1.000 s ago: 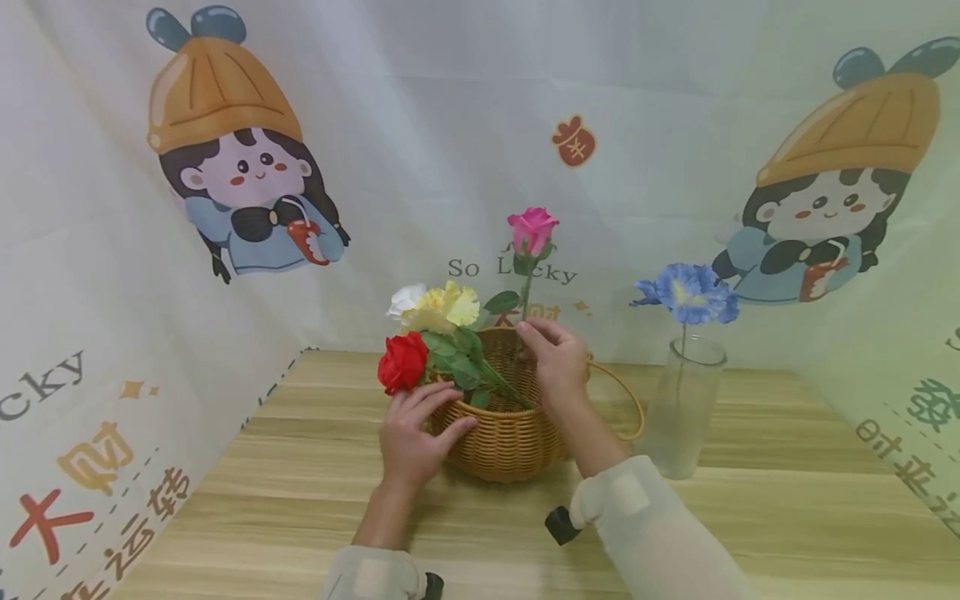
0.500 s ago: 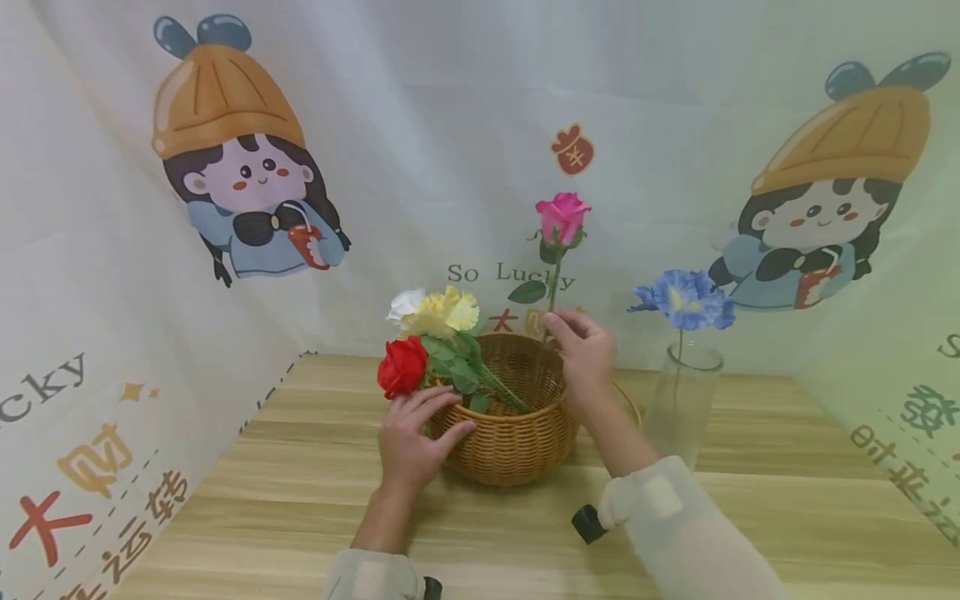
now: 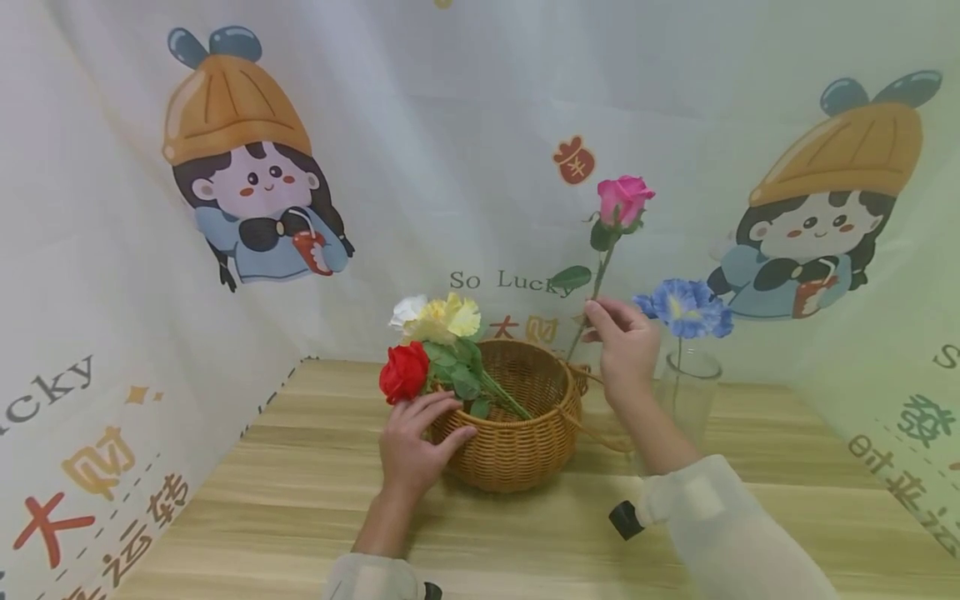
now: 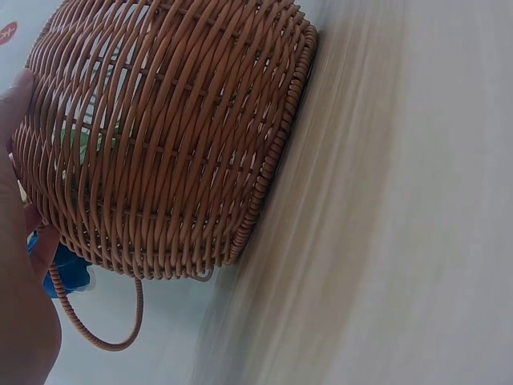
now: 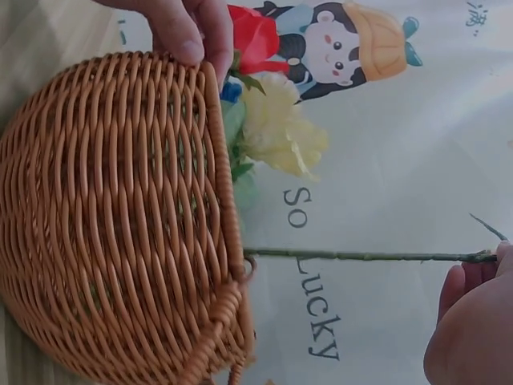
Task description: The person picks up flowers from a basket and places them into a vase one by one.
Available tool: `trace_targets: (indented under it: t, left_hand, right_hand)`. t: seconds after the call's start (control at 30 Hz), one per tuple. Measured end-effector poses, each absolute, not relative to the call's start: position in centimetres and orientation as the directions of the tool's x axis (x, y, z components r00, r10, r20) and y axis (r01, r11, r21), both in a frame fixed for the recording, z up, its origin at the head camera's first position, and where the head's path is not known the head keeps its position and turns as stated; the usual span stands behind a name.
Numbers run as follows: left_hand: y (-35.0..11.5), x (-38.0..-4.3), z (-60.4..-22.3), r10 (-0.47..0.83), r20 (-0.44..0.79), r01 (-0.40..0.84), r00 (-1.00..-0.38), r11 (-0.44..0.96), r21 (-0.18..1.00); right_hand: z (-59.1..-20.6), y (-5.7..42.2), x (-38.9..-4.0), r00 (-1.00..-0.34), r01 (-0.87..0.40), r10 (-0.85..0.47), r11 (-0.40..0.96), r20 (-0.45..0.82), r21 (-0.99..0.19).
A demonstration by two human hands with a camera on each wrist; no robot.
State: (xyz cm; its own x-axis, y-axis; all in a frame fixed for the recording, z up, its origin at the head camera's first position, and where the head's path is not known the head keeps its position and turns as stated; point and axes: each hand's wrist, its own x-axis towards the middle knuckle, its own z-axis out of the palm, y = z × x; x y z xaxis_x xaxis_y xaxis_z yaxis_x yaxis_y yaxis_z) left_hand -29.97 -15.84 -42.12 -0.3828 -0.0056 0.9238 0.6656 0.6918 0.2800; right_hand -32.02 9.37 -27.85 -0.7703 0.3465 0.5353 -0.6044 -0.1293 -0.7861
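My left hand (image 3: 416,442) holds the left rim of a round wicker basket (image 3: 510,457), its thumb at the near side. In the right wrist view that thumb (image 5: 189,50) lies on the basket's outer wall by the rim. A long-stemmed pink rose (image 3: 625,202) is pinched at mid-stem between the thumb and fingers of my right hand (image 3: 630,354). Its bloom leans right, above the basket, and the lower stem (image 5: 361,256) runs down to the rim. Inside the basket lean a red rose (image 3: 405,372), a yellow flower (image 3: 452,318) and a white flower (image 3: 408,312).
Just right of the basket, partly behind my right forearm, stands a clear glass vase (image 3: 693,392) with a blue flower (image 3: 686,307). A looped handle (image 3: 600,433) hangs from the basket's right side. Printed cloth (image 3: 480,167) walls in the wooden table (image 3: 255,492).
My right hand has moved right and slightly up with the pink rose, which now tilts right, its stem drawn toward the basket's right rim. The left hand stays on the basket's left rim.
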Motion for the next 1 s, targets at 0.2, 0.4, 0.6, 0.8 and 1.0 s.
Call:
trace_targets:
  t: [0.2,0.4,0.6,0.8,1.0]
  left_hand:
    - [-15.8,-29.9,-42.2,-0.008,0.915,0.664,-0.404,0.685,0.299]
    - [-15.8,-30.0,-42.4,-0.013,0.916,0.662,-0.402,0.687,0.300]
    - [-15.7,-30.1,-42.4,-0.006,0.927,0.666,-0.376,0.693,0.275]
    - [-15.7,-30.1,-42.1,-0.004,0.928,0.669,-0.373,0.691,0.273]
    - [-15.7,-30.0,-42.0,-0.004,0.931,0.666,-0.365,0.697,0.265]
  right_hand:
    - [-27.8,11.2,-31.9,-0.722,-0.653,0.357,-0.068,0.593,-0.754]
    - [-27.3,12.5,-31.5,-0.677,-0.688,0.398,-0.044,0.619,-0.724]
    - [-26.5,14.4,-31.0,-0.630,-0.727,0.409,-0.014,0.660,-0.686]
    - [-25.7,16.4,-30.7,-0.586,-0.747,0.418,0.053,0.694,-0.663]
    - [-25.0,18.1,-30.4,-0.567,-0.741,0.420,0.116,0.709,-0.661]
